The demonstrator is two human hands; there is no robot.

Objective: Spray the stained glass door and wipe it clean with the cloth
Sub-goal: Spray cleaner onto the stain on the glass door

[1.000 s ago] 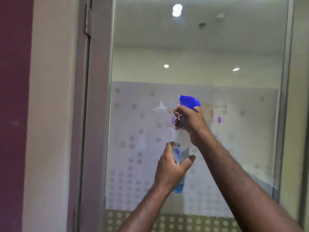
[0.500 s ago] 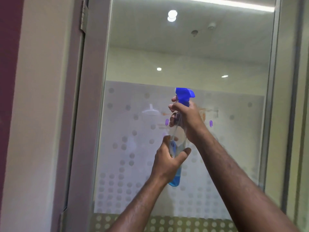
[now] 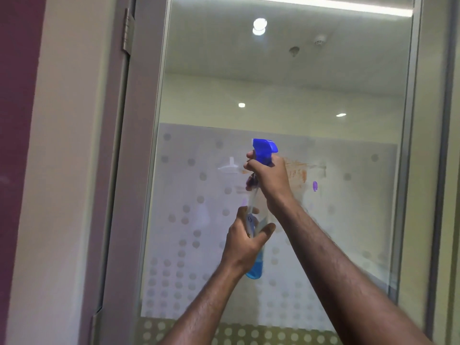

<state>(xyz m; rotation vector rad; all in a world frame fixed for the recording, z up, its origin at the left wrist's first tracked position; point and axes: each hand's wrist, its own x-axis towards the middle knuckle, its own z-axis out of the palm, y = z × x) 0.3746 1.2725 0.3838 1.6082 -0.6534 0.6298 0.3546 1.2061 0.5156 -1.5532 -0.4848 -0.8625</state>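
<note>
Over the last 1 s: spray bottle [image 3: 256, 227] lifted slightly and kept upright near the glass door [image 3: 273, 95], blue nozzle now level with the orange stain [image 3: 297, 170] but apparently not yet squared at it, so probably still aiming, no spray visible. Right hand [image 3: 270, 181] wrapped tight round the neck under the trigger head, fingers curled; left hand [image 3: 245, 241] cupping the clear lower body, thumb out, blue liquid low in the base. No cloth in view; wiping not started.
</note>
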